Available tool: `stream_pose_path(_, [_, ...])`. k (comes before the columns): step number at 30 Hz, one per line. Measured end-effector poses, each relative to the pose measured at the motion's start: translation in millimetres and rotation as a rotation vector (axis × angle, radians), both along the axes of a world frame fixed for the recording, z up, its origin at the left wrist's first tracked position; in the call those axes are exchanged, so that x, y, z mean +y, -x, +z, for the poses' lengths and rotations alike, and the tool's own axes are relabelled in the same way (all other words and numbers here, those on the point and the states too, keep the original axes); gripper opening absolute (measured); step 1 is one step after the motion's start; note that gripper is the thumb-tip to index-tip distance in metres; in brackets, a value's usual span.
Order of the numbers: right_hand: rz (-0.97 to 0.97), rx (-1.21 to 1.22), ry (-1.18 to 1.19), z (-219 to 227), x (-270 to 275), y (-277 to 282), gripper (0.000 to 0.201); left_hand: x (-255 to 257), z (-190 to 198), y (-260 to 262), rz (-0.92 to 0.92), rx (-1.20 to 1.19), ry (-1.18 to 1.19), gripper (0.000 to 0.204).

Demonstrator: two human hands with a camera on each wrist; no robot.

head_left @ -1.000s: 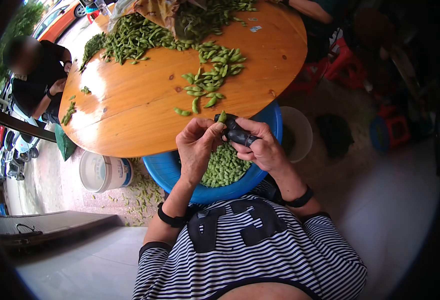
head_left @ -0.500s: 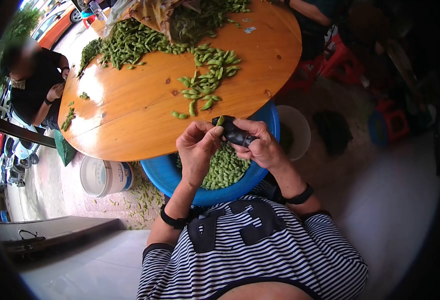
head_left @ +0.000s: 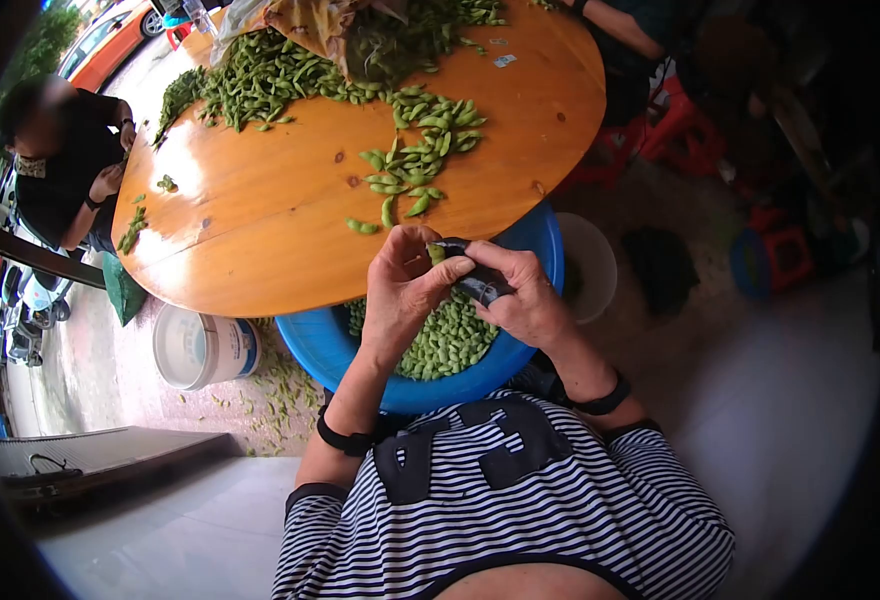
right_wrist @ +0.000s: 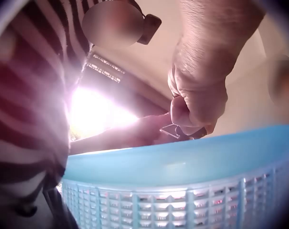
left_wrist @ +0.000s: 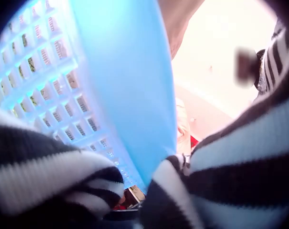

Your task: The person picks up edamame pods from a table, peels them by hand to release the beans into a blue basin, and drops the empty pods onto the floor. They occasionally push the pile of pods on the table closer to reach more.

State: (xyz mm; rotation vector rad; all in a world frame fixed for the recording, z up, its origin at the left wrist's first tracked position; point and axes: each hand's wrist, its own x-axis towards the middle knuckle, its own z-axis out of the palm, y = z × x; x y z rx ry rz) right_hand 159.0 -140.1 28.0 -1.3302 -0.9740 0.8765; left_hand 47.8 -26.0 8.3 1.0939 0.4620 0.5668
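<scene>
In the head view the left hand (head_left: pixel 402 292) pinches a green pod (head_left: pixel 436 254) between thumb and fingers. Facing it, the right hand (head_left: pixel 530 298) has dark coverings (head_left: pixel 484 286) on some fingers, which meet the left thumb at the pod; its other fingers are curled. Both hands are over a blue basket (head_left: pixel 312 352) of shelled green beans (head_left: pixel 446 338). In the right wrist view the right hand (right_wrist: pixel 199 95) shows above the basket's rim (right_wrist: pixel 182 164). The left wrist view shows the basket's side (left_wrist: pixel 127 81) and striped cloth, with the left fingers not seen.
Pods (head_left: pixel 260 80) are heaped on the wooden table (head_left: pixel 260 230), partly under a plastic bag (head_left: pixel 310 30); more pods (head_left: pixel 410 160) lie nearer. A white bucket (head_left: pixel 185 350) stands at left, a pale bucket (head_left: pixel 590 270) at right. Another person (head_left: pixel 70 160) sits at the left.
The left hand has shifted slightly up and right, closer to the right hand. The pod now sits lower between the fingers, with the left thumb further across the dark coverings.
</scene>
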Motion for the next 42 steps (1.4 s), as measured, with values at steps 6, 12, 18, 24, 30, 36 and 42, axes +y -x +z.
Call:
stream_pose_path(6, [0.011, 0.019, -0.035, -13.3, -9.0, -8.1, 0.038, 10.8, -7.2, 10.2, -0.111, 0.231, -0.531, 0.012])
stream_pose_path(12, [0.031, 0.232, 0.084, -26.7, -12.5, -10.7, 0.037, 21.8, -8.5, 19.4, -0.315, 0.156, -0.153, 0.024])
stream_pose_path(18, [-0.274, -0.522, -0.074, 0.1, -10.7, 2.8, 0.024, 13.3, -7.8, 13.9, -0.284, -0.013, 0.073, 0.029])
stream_pose_path(24, [-0.202, -0.631, -0.09, -0.6, 4.1, -5.6, 0.035, 2.6, -10.6, 12.5, -0.362, 0.111, -0.25, 0.019])
stream_pose_path(30, [-0.335, -0.73, -0.158, -8.2, 7.4, 14.2, 0.036, -5.9, -3.7, 7.1, -0.303, 0.2, -0.268, 0.016])
stream_pose_path(36, [-0.217, -0.029, -0.082, -10.4, 5.9, -3.8, 0.033, -6.8, -0.5, 7.9, -0.301, 0.129, -0.027, 0.017])
stream_pose_path(42, [-0.025, 0.505, -0.295, -23.6, -7.0, -23.4, 0.056, -3.2, -10.3, 16.7, -0.319, 0.045, -0.048, 0.025])
